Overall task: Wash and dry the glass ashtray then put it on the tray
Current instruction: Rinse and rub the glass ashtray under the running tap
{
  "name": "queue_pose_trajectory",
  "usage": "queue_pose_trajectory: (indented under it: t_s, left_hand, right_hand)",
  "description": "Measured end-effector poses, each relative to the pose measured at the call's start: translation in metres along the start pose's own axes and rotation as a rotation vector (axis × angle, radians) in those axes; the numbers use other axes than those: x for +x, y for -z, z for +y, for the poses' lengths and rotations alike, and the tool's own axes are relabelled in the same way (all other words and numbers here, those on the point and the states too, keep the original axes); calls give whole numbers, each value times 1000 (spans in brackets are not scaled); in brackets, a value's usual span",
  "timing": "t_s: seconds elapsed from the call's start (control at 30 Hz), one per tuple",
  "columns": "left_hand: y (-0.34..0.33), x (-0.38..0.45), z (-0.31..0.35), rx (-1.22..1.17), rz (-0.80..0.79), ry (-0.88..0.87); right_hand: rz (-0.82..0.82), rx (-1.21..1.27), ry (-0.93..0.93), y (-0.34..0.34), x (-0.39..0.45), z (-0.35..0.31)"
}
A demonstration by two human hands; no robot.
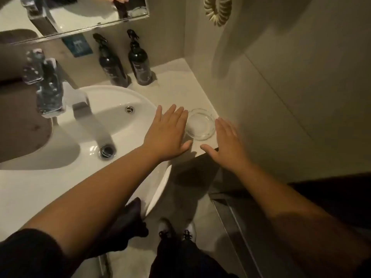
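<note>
A clear round glass ashtray (200,124) sits on the pale counter (180,91) near its front right corner, just right of the white sink (112,121). My left hand (167,133) lies flat with fingers spread at the ashtray's left side, fingertips close to its rim. My right hand (226,145) is spread flat at the ashtray's right side, over the counter's front edge. Neither hand holds anything. No tray is in view.
A chrome tap (50,85) stands at the sink's back left, the drain (107,151) below its spout. Two dark pump bottles (140,61) stand against the back wall. A mirror (80,13) hangs above. A side wall (281,87) borders the counter on the right.
</note>
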State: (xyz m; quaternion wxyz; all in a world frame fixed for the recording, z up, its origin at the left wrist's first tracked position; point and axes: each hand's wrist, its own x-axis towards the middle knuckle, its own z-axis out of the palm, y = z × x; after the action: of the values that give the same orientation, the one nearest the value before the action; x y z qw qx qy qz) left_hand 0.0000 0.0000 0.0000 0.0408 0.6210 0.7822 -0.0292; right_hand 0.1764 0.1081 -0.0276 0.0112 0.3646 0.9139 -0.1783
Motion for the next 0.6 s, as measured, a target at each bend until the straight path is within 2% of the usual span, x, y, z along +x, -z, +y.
queue_pose_trajectory:
  t_s: [0.17,0.37,0.6]
  left_hand:
    - [-5,37,-16,-47,-45,-57]
    - [-15,71,-23,-54,-120,-153]
    - [-22,93,-21,-37,-356,-55]
  right_hand:
    - [-63,84,-61,-12,20,4]
    - [-42,147,-70,-16,37,6]
    - [-67,219,-122,-25,49,8]
